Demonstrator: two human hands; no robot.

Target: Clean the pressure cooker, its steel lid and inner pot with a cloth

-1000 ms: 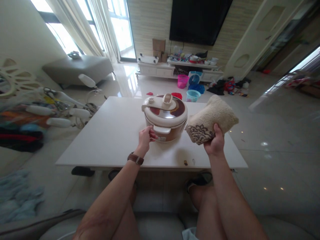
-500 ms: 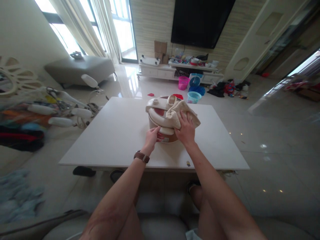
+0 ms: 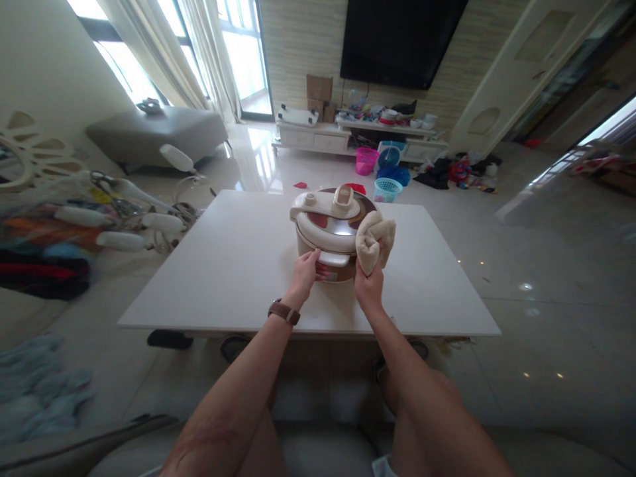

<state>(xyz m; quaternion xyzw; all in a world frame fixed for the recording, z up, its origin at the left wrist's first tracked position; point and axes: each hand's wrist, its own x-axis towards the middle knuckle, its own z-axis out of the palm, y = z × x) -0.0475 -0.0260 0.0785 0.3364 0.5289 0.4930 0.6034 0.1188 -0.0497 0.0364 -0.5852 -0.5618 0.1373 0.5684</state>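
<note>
An electric pressure cooker point(image 3: 325, 240), cream and brown with a shiny lid, stands upright on the white table point(image 3: 238, 265). A cream handle juts from its near side. My left hand point(image 3: 305, 273), a brown watch on its wrist, grips the left end of that handle, thumb on top and fingers beneath. Bunched up in my right hand point(image 3: 369, 283) is a beige cloth point(image 3: 375, 242), held against the cooker's right side. The cloth covers part of the lid's rim and hides some of my right fingers.
Beyond the table stand a pink bin point(image 3: 366, 161) and a light blue basket point(image 3: 387, 190). A white floor lamp point(image 3: 163, 222) with several heads is at the left. Further back is a cluttered TV cabinet point(image 3: 318, 140).
My right hand has drawn the cloth off the lid's top, down and toward me to the right side, bunching it. More of the shiny lid shows. My left hand stays at the handle.
</note>
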